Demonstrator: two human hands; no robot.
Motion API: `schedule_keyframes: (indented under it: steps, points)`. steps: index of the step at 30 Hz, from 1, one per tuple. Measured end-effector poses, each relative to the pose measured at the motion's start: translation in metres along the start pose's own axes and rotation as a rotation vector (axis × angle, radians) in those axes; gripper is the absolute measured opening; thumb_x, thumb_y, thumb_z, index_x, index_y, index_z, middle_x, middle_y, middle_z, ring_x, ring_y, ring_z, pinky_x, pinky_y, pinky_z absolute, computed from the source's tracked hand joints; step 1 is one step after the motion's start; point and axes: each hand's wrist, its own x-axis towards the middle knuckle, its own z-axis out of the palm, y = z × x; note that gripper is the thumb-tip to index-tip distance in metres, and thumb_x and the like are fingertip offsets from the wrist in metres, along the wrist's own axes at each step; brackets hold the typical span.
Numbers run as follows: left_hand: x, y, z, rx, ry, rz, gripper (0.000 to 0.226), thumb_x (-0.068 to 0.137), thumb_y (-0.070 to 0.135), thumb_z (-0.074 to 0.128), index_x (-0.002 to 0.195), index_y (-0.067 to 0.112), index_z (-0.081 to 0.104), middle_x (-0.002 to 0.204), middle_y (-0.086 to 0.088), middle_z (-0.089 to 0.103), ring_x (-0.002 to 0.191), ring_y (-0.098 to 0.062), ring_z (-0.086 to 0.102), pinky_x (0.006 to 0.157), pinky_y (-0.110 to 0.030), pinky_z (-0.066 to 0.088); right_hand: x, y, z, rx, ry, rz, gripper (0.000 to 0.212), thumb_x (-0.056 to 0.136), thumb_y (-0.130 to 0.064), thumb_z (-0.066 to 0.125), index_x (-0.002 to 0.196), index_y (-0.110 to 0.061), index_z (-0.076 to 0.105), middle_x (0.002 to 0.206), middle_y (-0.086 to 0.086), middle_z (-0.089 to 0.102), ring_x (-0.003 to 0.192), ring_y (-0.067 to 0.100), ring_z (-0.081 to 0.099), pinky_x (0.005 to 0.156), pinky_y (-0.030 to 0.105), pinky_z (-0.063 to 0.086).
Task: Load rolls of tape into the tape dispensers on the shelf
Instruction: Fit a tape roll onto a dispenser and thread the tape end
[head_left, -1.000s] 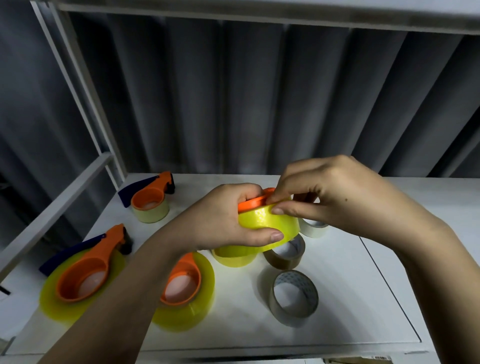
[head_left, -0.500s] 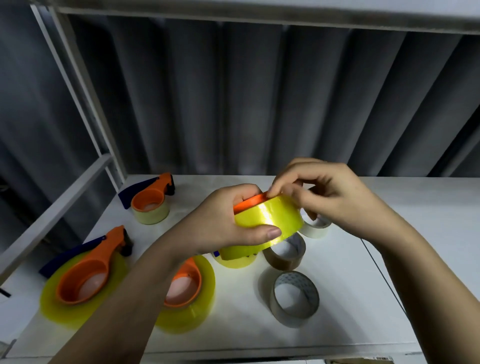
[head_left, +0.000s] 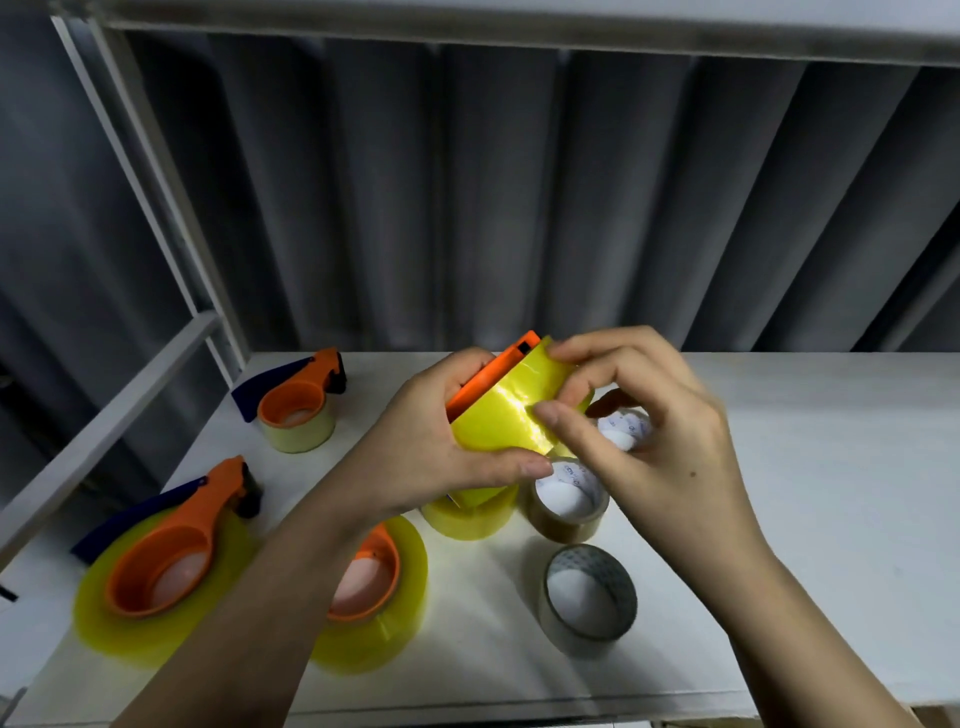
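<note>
Yellow tape roll on an orange dispenser, gripped above mid-shelf by the left hand; right hand pinches its surface, likely seeking the free end; next, peel it toward the cutter.

The yellow tape roll I held was glossy film that threw back a bright glare, and the orange dispenser set in it looked like smooth matt plastic. The white shelf beneath was smooth and matt. Near its front edge the clear roll looked glassy, and the brown roll behind it had a dull sheen.
</note>
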Motion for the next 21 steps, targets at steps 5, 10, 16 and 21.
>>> schedule_keyframes:
  steps: [5,10,16,21]
  points:
    - [0.0003,-0.0019,-0.0003,-0.018,0.015,0.017,0.054,0.047,0.046,0.081,0.098,0.039,0.061,0.096,0.008,0.069,0.088,-0.011,0.068,0.075,-0.029,0.057,0.0015,-0.0012,0.0027,-0.001,0.04,-0.012,0.013,0.086,-0.024,0.071,0.079,-0.018,0.061,0.102,-0.006,0.066,0.1,0.013,0.062,0.079,0.023,0.048]
    - [-0.0021,-0.0037,-0.0025,0.008,-0.047,-0.017,0.066,0.049,0.047,0.08,0.11,0.032,0.059,0.101,0.01,0.067,0.094,-0.01,0.066,0.077,-0.031,0.058,0.0033,-0.0032,0.0019,-0.093,0.232,0.06,0.012,0.088,-0.036,0.062,0.083,-0.036,0.051,0.078,-0.024,0.062,0.076,-0.003,0.063,0.065,0.008,0.044]
    - [0.0,-0.0054,0.0009,-0.032,0.036,0.012,0.058,0.045,0.054,0.083,0.098,0.044,0.061,0.096,0.006,0.068,0.091,-0.016,0.067,0.075,-0.031,0.057,-0.0007,-0.0015,-0.0029,0.022,0.083,0.012,0.023,0.082,-0.035,0.071,0.097,-0.023,0.057,0.095,-0.016,0.066,0.095,0.01,0.066,0.076,0.024,0.05]
    - [0.0014,-0.0081,0.0017,-0.013,0.076,0.019,0.053,0.048,0.051,0.08,0.095,0.037,0.06,0.091,0.007,0.067,0.086,-0.017,0.067,0.073,-0.037,0.056,-0.003,0.004,-0.0003,-0.037,0.007,-0.019,0.02,0.08,-0.029,0.076,0.091,-0.016,0.066,0.106,-0.007,0.065,0.106,0.014,0.061,0.082,0.024,0.047]
